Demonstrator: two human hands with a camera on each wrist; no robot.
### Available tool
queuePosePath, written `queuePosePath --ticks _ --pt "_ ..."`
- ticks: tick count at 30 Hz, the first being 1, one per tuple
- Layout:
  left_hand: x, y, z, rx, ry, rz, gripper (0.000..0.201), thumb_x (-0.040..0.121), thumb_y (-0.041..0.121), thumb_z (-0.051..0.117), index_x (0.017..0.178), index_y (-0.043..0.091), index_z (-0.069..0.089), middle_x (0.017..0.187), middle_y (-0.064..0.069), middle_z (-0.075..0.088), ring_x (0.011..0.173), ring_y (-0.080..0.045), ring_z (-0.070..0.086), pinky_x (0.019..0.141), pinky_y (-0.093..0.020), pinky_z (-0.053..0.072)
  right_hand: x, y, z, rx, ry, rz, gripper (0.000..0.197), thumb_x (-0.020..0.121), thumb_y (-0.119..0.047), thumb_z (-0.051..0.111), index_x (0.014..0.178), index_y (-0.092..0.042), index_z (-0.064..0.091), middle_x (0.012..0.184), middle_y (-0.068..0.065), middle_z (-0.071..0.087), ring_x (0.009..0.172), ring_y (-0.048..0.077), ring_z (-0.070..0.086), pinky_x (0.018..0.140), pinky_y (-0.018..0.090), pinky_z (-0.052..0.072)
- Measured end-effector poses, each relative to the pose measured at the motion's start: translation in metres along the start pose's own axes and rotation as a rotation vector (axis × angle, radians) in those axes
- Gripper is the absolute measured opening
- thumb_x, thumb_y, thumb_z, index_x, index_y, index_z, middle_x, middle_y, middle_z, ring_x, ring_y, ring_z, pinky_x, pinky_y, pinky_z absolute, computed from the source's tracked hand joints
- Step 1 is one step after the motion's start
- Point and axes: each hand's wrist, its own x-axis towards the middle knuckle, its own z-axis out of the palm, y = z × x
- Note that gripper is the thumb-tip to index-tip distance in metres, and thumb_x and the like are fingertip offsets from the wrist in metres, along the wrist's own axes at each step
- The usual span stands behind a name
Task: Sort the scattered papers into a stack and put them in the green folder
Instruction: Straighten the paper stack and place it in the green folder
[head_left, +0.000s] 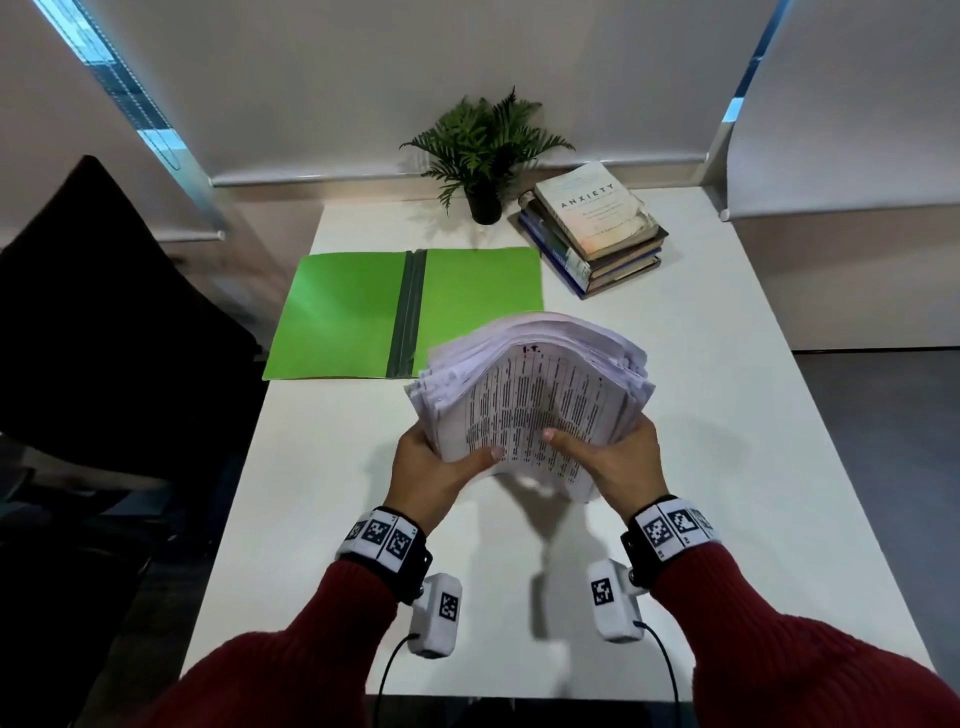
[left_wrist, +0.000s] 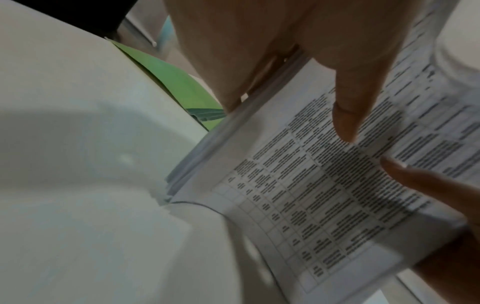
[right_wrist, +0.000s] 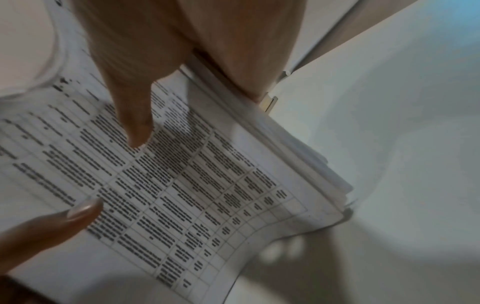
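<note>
A thick stack of printed papers (head_left: 540, 384) is held up above the white table (head_left: 727, 415), bowed upward in the middle, its top sheet a printed table. My left hand (head_left: 441, 460) grips its left side, thumb on top. My right hand (head_left: 608, 457) grips the right side the same way. The green folder (head_left: 337, 312) lies open and flat just beyond and left of the stack. In the left wrist view my left hand (left_wrist: 285, 82) clamps the stack's edge (left_wrist: 205, 156) with the folder (left_wrist: 179, 82) behind. The right wrist view shows my right hand (right_wrist: 182, 72) on the papers (right_wrist: 207, 185).
A pile of books (head_left: 597, 234) sits at the back right of the table, with a small potted fern (head_left: 483, 150) to its left by the wall. A dark chair (head_left: 104, 322) stands off the table's left edge.
</note>
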Motion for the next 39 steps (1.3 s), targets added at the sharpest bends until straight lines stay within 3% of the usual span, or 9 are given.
queuePosePath --ticks 3,7,16,22,26,29,33,36,39 --pt "0.001 0.0 0.006 -0.041 0.042 -0.014 0.035 0.071 0.001 0.091 0.101 0.012 0.076 0.097 0.003 0.081 0.093 -0.016 0.078 0.09 -0.038 0.062 0.006 0.002 0.003 -0.051 0.028 -0.016 0.041 0.069 -0.002 0.093 0.101 -0.019 0.076 0.093 -0.013 0.081 0.088 0.008 0.078 0.084 0.036 0.064" --pt "0.002 0.007 0.01 -0.069 0.116 0.03 0.021 0.077 0.006 0.089 0.091 0.016 0.077 0.086 0.009 0.081 0.083 -0.011 0.078 0.081 -0.03 0.063 0.007 -0.004 0.006 0.011 0.064 -0.044 0.041 0.072 -0.005 0.091 0.108 -0.015 0.075 0.099 -0.006 0.081 0.095 0.014 0.078 0.085 0.033 0.063" --pt "-0.005 -0.018 0.003 0.046 0.044 -0.09 0.03 0.076 -0.001 0.087 0.087 0.023 0.072 0.075 0.024 0.076 0.074 0.005 0.073 0.075 -0.019 0.059 -0.003 0.012 0.001 -0.077 0.039 0.083 0.028 0.076 -0.008 0.09 0.097 -0.022 0.078 0.088 -0.013 0.081 0.085 0.007 0.078 0.085 0.038 0.063" --pt "-0.001 -0.006 -0.022 0.073 -0.034 -0.075 0.025 0.078 0.013 0.089 0.099 0.013 0.077 0.094 0.002 0.081 0.089 -0.014 0.077 0.087 -0.039 0.061 0.005 -0.02 -0.009 -0.05 0.039 0.064 0.022 0.078 -0.013 0.088 0.097 -0.016 0.078 0.095 0.004 0.081 0.089 0.022 0.079 0.082 0.047 0.064" --pt "-0.01 -0.001 -0.031 -0.316 -0.023 -0.159 0.055 0.063 0.023 0.096 0.109 0.002 0.074 0.109 -0.02 0.076 0.103 -0.034 0.072 0.109 -0.059 0.047 0.008 -0.043 -0.009 0.357 0.08 0.067 0.04 0.081 0.003 0.081 0.119 -0.002 0.07 0.118 0.015 0.076 0.111 0.034 0.073 0.095 0.051 0.057" --pt "-0.021 0.017 -0.01 -0.624 -0.12 -0.196 0.054 0.083 0.009 0.082 0.132 0.003 0.063 0.131 -0.022 0.066 0.129 -0.041 0.06 0.115 -0.06 0.04 0.002 -0.046 0.014 0.605 0.07 0.178 0.047 0.086 0.007 0.075 0.131 0.006 0.062 0.129 0.023 0.069 0.119 0.042 0.067 0.1 0.06 0.052" --pt "-0.025 0.042 0.001 -0.772 -0.188 -0.155 0.056 0.095 -0.002 0.062 0.149 0.011 0.051 0.146 -0.021 0.057 0.134 -0.04 0.056 0.109 -0.061 0.044 -0.01 -0.05 0.03 0.644 0.001 0.234 0.044 0.084 0.003 0.075 0.127 0.002 0.067 0.128 0.022 0.069 0.117 0.04 0.068 0.098 0.058 0.054" --pt "-0.022 0.055 -0.021 -0.693 -0.134 -0.122 0.054 0.088 -0.008 0.062 0.14 0.007 0.057 0.13 -0.016 0.069 0.119 -0.035 0.067 0.091 -0.043 0.059 0.005 -0.058 -0.006 0.677 -0.079 0.16 0.057 0.076 -0.011 0.087 0.129 -0.002 0.067 0.127 0.022 0.067 0.105 0.034 0.068 0.102 0.05 0.052" --pt "-0.017 0.059 -0.053 -0.553 -0.121 -0.094 0.048 0.09 -0.013 0.058 0.136 0.004 0.059 0.12 -0.015 0.073 0.11 -0.033 0.071 0.087 -0.04 0.061 0.027 -0.074 -0.053 0.537 -0.212 0.163 0.072 0.081 -0.018 0.082 0.146 -0.013 0.054 0.135 0.021 0.063 0.104 0.029 0.068 0.101 0.047 0.048"
